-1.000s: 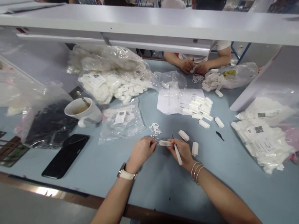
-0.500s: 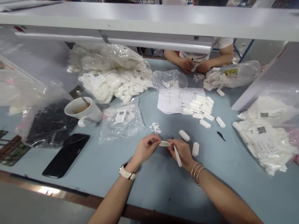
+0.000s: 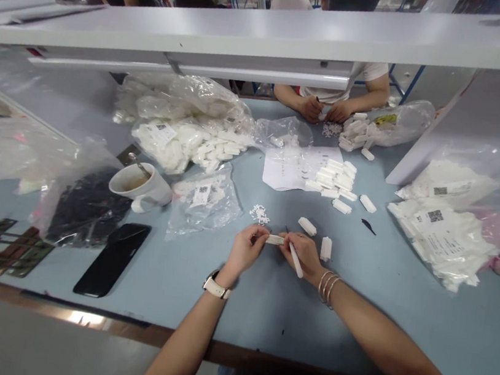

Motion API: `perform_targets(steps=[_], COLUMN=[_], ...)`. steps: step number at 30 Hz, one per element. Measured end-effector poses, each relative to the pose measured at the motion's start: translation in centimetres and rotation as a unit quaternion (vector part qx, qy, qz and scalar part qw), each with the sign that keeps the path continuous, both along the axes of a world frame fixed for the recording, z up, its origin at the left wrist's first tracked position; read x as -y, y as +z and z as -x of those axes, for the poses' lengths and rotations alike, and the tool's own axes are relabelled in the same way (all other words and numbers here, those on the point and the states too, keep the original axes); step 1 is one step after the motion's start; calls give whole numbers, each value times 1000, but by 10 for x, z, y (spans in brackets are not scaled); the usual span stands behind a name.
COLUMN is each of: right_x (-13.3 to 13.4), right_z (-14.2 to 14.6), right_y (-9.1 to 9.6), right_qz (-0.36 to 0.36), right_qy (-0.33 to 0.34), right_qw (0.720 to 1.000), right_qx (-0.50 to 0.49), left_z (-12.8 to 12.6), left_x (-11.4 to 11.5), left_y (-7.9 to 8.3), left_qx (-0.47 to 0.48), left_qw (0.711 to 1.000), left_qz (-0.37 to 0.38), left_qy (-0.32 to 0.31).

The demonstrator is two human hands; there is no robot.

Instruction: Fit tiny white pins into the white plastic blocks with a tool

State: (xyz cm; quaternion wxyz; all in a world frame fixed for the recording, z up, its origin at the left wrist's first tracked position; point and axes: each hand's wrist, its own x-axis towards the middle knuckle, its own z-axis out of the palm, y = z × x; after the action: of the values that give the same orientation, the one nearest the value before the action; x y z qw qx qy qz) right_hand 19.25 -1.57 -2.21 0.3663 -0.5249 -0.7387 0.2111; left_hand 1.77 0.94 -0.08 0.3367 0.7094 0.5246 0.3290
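Between my two hands is a small white connector housing (image 3: 275,239) with rows of holes in its face. My left hand (image 3: 245,249) pinches its left end between thumb and fingers. My right hand (image 3: 303,256) steadies the right end and also grips a white-handled tool (image 3: 296,261) with a thin dark tip, its handle slanting down toward me. Just beyond my left hand lies a small heap of tiny white pins (image 3: 259,214). Two loose white housings, one upper (image 3: 307,226) and one lower (image 3: 326,248), rest beside my right hand.
A pile of white housings (image 3: 335,178) lies partly on a paper sheet (image 3: 280,170). Left stand a cup with a spoon (image 3: 150,189) and a phone (image 3: 112,260). Filled plastic bags (image 3: 184,122) flank the work area. A person's hands (image 3: 326,110) work opposite, under a shelf (image 3: 272,32).
My hands and the housing stay almost in place. The whole view has shifted very slightly; in the background at the upper left, a standing person has moved right.
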Motion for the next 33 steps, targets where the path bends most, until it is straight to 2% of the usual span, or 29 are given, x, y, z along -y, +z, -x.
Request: perform_targets(steps=[6, 15, 23, 30, 33], right_x=[0, 0, 2, 1, 0], right_z=[0, 0, -1, 0, -1], right_y=[0, 3, 2, 1, 0], right_qz=[-2, -27, -64, -51, -37], right_qy=[1, -2, 20, 23, 11], right_qw=[1000, 1000, 997, 996, 997], right_qx=[-4, 9, -47, -67, -70], left_z=[-1, 0, 4, 2, 3], left_x=[1, 0, -2, -1, -2], left_y=[5, 4, 1, 0, -2], left_qx=[6, 34, 95, 121, 116], left_qw=[1000, 999, 990, 986, 988], left_qz=[-9, 22, 99, 117, 100], left_qy=[-10, -17, -28, -19, 3])
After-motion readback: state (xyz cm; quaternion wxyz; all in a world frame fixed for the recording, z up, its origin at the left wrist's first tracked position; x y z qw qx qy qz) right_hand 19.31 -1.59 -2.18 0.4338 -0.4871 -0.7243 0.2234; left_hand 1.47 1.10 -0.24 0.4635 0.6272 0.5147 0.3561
